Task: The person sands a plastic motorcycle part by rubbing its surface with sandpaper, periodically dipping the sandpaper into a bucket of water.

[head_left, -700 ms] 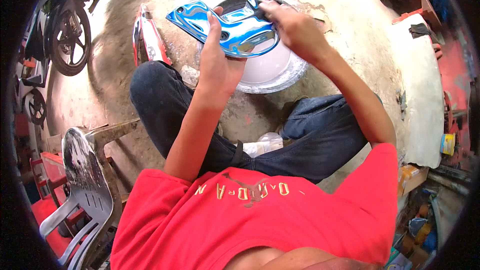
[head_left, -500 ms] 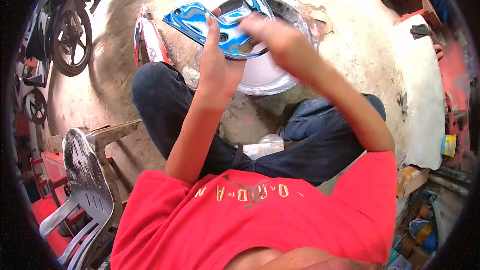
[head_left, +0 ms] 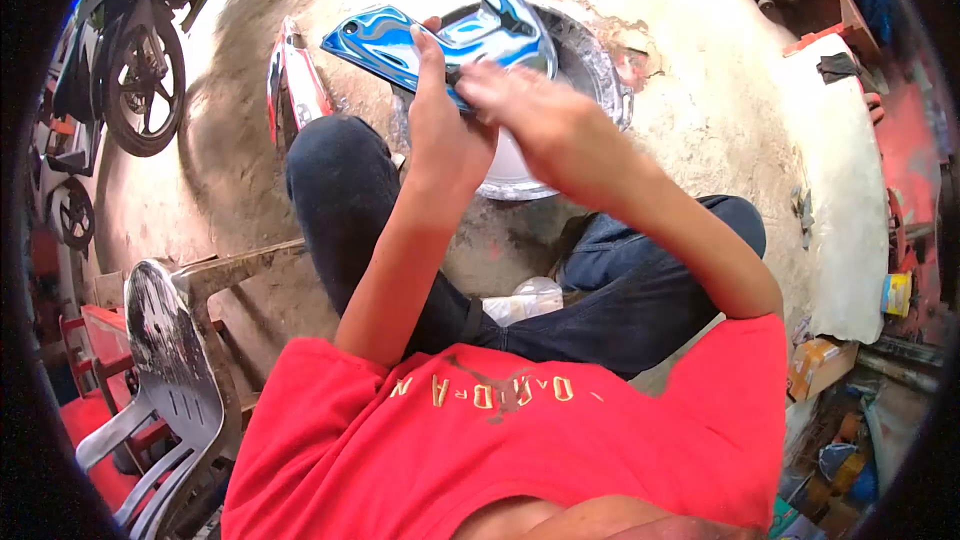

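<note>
1 blue panel [head_left: 485,42], 1 left hand [head_left: 450,145], 1 right hand [head_left: 555,125]
So 2 hands total, plus 2 legs (left leg [head_left: 335,200], right leg [head_left: 660,275]) and 1 shirt [head_left: 500,450]. Wheels, I'm getting 2: a big wheel [head_left: 146,77] and a small wheel [head_left: 74,212]. Panels come to 2 as well, counting 1 red-white panel [head_left: 308,95]. Then it's singles: 1 round tub [head_left: 603,65], 1 grey chair [head_left: 170,335], 1 white slab [head_left: 850,200], 1 black rag [head_left: 838,65], 1 yellow pot [head_left: 897,293], 1 box [head_left: 822,368]. Red stuff [head_left: 105,340] far left overlaps too much to count, same for the clutter [head_left: 848,450] lower right tbh.
</note>
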Available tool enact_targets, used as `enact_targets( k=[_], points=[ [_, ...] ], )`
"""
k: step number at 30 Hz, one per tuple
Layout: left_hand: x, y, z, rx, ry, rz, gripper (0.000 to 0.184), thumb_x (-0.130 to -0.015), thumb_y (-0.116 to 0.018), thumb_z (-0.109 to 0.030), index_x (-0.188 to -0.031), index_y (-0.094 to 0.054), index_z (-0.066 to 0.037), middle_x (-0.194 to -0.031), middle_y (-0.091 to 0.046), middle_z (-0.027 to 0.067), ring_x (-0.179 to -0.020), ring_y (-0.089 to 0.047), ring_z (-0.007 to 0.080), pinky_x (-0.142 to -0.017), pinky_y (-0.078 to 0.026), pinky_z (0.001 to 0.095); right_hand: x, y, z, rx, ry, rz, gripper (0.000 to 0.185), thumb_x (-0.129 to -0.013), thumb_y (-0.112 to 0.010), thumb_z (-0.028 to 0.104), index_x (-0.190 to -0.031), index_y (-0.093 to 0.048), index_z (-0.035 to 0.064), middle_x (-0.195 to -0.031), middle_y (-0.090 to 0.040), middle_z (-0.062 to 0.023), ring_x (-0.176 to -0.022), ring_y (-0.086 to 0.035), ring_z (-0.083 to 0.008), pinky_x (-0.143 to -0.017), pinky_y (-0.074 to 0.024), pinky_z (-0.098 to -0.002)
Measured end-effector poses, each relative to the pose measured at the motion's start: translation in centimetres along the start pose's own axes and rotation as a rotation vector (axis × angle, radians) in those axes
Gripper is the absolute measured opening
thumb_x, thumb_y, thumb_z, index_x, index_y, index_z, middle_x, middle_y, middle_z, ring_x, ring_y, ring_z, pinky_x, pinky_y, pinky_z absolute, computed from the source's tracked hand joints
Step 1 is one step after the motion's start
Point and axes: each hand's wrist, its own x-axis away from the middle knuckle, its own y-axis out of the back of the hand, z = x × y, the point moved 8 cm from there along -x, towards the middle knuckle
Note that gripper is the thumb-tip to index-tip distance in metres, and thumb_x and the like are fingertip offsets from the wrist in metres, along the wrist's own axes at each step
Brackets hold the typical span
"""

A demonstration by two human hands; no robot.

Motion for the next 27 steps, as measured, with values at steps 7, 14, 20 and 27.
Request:
enact_targets(
  k=[7,14,20,27],
  points=[
    [0.9,-2.3,-0.2,-0.060,-0.181,-0.027,0.042,-0.107,-0.042,-0.044,-0.139,-0.040,-0.018,-0.130,-0.055,0.0115,-0.121,-0.055,0.0264,-0.106,-0.044,0.0469,0.5,1.6,-5.6,-0.075,-0.288,0.001,0.039,-0.086,-0.051,0.000,-0.123,-0.064,0.0007,-0.124,-0.065,-0.0208,-0.112,-0.065,-0.0332,-0.098,-0.0513,-0.0402],
    [0.6,-2.6,0.3,-0.056,-0.192,-0.037,0.043,-0.106,-0.043,-0.044,-0.141,-0.040,-0.018,-0.125,-0.057,0.0088,-0.114,-0.058,0.0224,-0.100,-0.047,0.0417,1.2,2.0,-8.7,0.000,-0.387,-0.030,0.037,-0.087,-0.050,0.000,-0.122,-0.064,-0.0004,-0.121,-0.067,-0.0194,-0.110,-0.065,-0.0337,-0.094,-0.0539,-0.0400],
    [0.1,-2.0,0.5,-0.030,-0.137,-0.017,0.041,-0.106,-0.044,-0.045,-0.138,-0.041,-0.020,-0.123,-0.058,0.0086,-0.113,-0.059,0.0240,-0.102,-0.046,0.0445,0.5,1.9,-2.5,0.020,-0.075,-0.108,0.036,-0.088,-0.052,0.003,-0.121,-0.065,0.0014,-0.120,-0.068,-0.0181,-0.110,-0.066,-0.0309,-0.098,-0.0515,-0.0404],
    [0.4,-1.7,0.4,-0.076,-0.100,-0.071,0.039,-0.107,-0.042,-0.040,-0.138,-0.042,-0.017,-0.128,-0.056,0.0121,-0.117,-0.058,0.0257,-0.102,-0.046,0.0463,0.4,2.0,1.1,0.038,-0.002,-0.081,0.043,-0.085,-0.053,-0.004,-0.127,-0.062,0.0016,-0.123,-0.066,-0.0211,-0.112,-0.066,-0.0310,-0.097,-0.0529,-0.0402]
  ],
)
